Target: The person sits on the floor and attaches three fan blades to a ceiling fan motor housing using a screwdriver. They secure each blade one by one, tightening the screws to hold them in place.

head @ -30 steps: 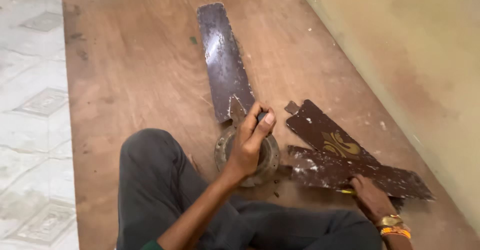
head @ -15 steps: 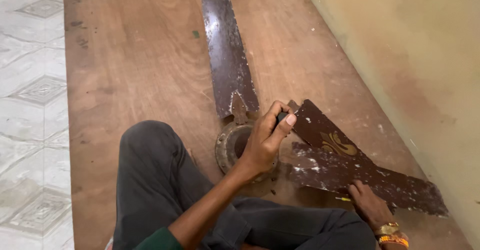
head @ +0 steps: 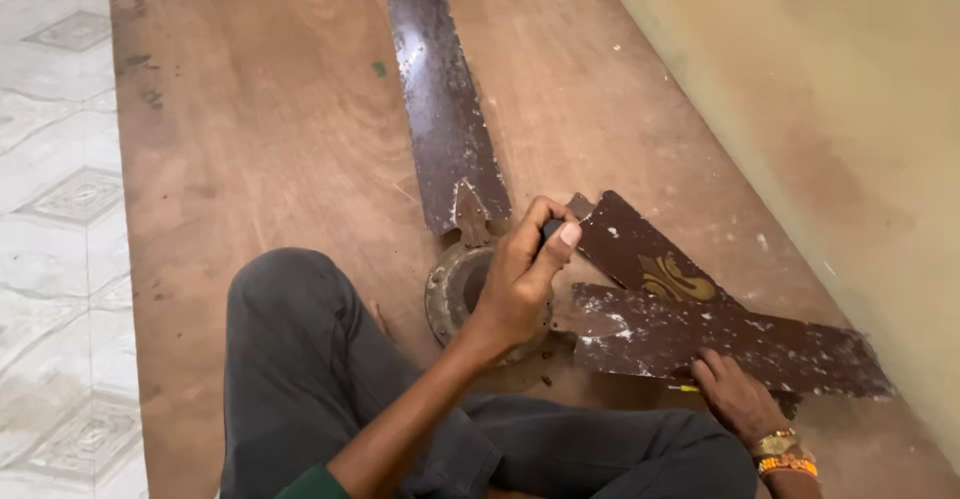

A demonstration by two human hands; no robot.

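Note:
An old ceiling fan lies on a wooden board. Its round metal hub [head: 452, 289] sits in front of my crossed legs. One long brown blade [head: 440, 99] points away from me, and two more blades [head: 690, 334] overlap to the right. My left hand [head: 518, 281] is over the hub's right side, fingers closed around a small dark object [head: 551, 228] at the root of the nearer right blade. My right hand [head: 738, 399] rests against the near edge of the lowest blade, next to a small yellow item [head: 684, 388]; what it holds is hidden.
The brown wooden board [head: 260, 149] runs away from me. A tiled floor [head: 55, 209] lies to its left and a yellowish wall [head: 830, 129] rises along its right. My dark-trousered knee [head: 300, 349] is just left of the hub.
My left hand has shifted from the top of the hub to its right side, toward the root of the right blade. My right hand has stayed at the lowest blade's edge.

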